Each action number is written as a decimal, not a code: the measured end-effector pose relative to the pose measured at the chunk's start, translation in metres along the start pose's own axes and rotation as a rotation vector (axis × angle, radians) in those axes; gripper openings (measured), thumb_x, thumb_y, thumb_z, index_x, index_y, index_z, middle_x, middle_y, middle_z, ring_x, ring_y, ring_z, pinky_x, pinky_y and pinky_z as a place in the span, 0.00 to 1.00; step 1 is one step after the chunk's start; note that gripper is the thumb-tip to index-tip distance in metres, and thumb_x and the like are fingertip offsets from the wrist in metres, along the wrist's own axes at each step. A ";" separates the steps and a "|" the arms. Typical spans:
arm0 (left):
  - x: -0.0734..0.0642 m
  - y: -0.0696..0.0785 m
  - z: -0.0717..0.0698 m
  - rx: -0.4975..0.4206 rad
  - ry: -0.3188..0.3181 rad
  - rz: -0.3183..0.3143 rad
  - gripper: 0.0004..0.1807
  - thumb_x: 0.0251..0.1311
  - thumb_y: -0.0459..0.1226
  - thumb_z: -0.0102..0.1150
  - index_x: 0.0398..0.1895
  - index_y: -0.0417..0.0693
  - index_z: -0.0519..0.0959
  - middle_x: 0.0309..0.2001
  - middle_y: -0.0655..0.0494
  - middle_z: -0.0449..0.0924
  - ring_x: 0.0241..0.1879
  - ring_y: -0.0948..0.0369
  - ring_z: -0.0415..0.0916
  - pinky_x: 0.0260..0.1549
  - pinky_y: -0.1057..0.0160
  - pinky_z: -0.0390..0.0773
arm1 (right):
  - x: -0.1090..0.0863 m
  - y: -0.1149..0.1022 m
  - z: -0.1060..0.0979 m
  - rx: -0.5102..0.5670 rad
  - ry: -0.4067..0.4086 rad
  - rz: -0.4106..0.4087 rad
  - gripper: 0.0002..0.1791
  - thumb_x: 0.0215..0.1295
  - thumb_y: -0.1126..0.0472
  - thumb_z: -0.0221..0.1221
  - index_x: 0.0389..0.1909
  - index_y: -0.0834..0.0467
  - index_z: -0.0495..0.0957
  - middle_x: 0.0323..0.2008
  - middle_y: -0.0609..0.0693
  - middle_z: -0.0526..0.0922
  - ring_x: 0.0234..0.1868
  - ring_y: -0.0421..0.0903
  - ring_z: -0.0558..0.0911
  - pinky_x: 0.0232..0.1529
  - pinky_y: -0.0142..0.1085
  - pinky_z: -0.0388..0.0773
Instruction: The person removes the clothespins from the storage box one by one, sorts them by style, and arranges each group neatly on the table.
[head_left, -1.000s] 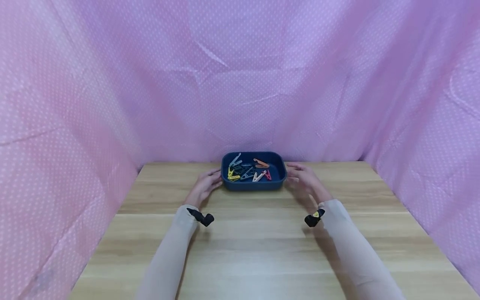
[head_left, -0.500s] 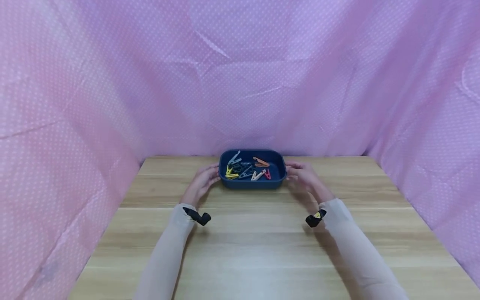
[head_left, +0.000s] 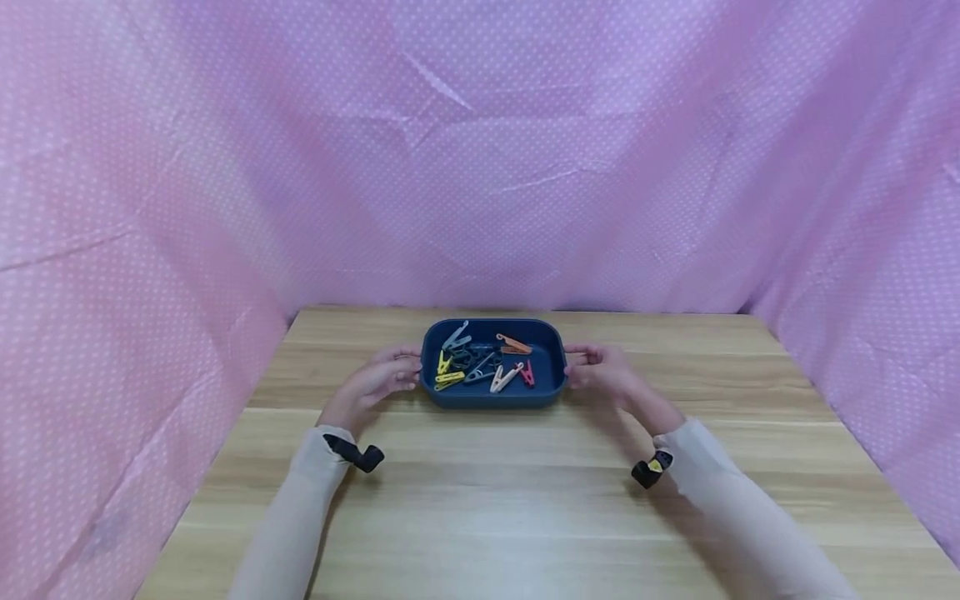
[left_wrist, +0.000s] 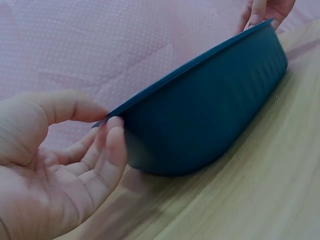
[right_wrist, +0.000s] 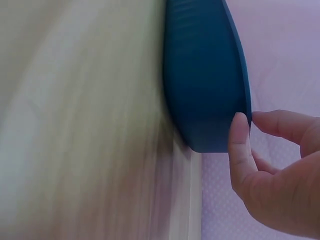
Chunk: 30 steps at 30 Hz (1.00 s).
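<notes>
Pink cloth (head_left: 480, 167) with little white dots hangs behind the wooden table (head_left: 487, 517) and on both sides of it. Two pale sleeves (head_left: 281, 525) reach over the wood. Near the back edge of the table, between the hands, is a dark blue tub (head_left: 491, 401) with round corners. I can't tell if its bottom touches the wood. The left hand (head_left: 372, 383) pinches the rim at one short end, and the right hand (head_left: 611, 379) pinches the rim at the other. Each wrist wears a small black camera (head_left: 360, 454).

Clothes pegs lie in the tub. Two yellow pegs (head_left: 449, 379) are by the left end, with a grey-blue peg (head_left: 456, 337) behind them. Dark pegs (head_left: 480, 371) sit in a jumble beside the yellow ones. An orange peg (head_left: 514, 343) lies toward the back, and a cream peg (head_left: 506, 377) is just beside a red peg (head_left: 528, 374) nearer the front.
</notes>
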<state>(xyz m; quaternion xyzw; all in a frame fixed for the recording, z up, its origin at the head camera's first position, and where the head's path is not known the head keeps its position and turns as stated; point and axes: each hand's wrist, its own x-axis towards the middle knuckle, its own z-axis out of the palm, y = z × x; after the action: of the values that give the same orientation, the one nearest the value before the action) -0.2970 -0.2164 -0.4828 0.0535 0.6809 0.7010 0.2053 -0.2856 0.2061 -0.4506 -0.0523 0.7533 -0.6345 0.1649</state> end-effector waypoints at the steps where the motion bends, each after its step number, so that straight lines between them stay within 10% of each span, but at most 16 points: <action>1: -0.002 0.000 -0.003 0.016 -0.023 -0.002 0.14 0.76 0.33 0.50 0.60 0.40 0.71 0.42 0.63 0.80 0.41 0.66 0.78 0.45 0.67 0.80 | -0.002 -0.001 0.002 -0.013 -0.004 0.000 0.32 0.67 0.74 0.58 0.71 0.73 0.63 0.36 0.48 0.83 0.36 0.38 0.84 0.43 0.34 0.86; 11: -0.019 -0.005 -0.011 0.008 -0.133 -0.024 0.11 0.74 0.29 0.49 0.55 0.47 0.71 0.38 0.64 0.80 0.38 0.67 0.79 0.40 0.68 0.80 | -0.023 0.003 0.012 -0.007 -0.024 -0.029 0.31 0.67 0.75 0.58 0.71 0.73 0.63 0.35 0.48 0.83 0.36 0.37 0.84 0.43 0.37 0.86; 20: -0.009 0.000 -0.010 0.043 -0.072 -0.004 0.32 0.74 0.31 0.51 0.77 0.40 0.54 0.39 0.63 0.82 0.38 0.67 0.79 0.42 0.67 0.81 | -0.024 0.007 0.014 -0.037 -0.038 -0.075 0.30 0.67 0.75 0.58 0.69 0.77 0.63 0.35 0.49 0.85 0.35 0.39 0.85 0.42 0.36 0.86; 30: 0.003 0.004 -0.005 0.054 -0.008 0.008 0.31 0.73 0.32 0.53 0.76 0.46 0.59 0.42 0.61 0.81 0.40 0.66 0.80 0.41 0.66 0.81 | -0.016 -0.025 0.015 -0.703 0.017 -0.459 0.17 0.62 0.69 0.67 0.52 0.70 0.81 0.37 0.60 0.86 0.36 0.46 0.82 0.37 0.35 0.80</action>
<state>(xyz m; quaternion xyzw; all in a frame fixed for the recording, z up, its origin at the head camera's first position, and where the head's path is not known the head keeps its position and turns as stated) -0.3026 -0.2201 -0.4803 0.0645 0.6986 0.6829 0.2036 -0.2688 0.1915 -0.4255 -0.2669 0.8941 -0.3593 -0.0149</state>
